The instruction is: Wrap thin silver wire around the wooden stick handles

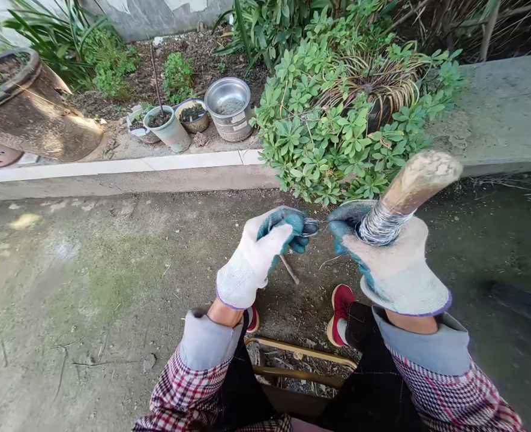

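Observation:
My left hand point(272, 237), in a white knit glove with teal coated fingers, is closed on a small dark piece wound with thin metal wire point(310, 227). A thin stick point(290, 270) shows below that hand; I cannot tell whether it is held. My right hand point(384, 258), gloved the same way, grips a thick wooden stick point(420, 180) with wire point(384, 225) coiled around it. The stick tilts up to the right, its lower end hidden by the glove. Fine wire seems to span the small gap between both hands.
A low ledge point(179, 163) runs ahead, bearing a metal pot point(230, 111), a planter point(170, 129) and a large clay pot point(35, 114). A leafy bush point(319, 132) overhangs it. Between my legs is a yellow metal frame point(301, 351), and twigs lie on the dirt ground point(112, 282).

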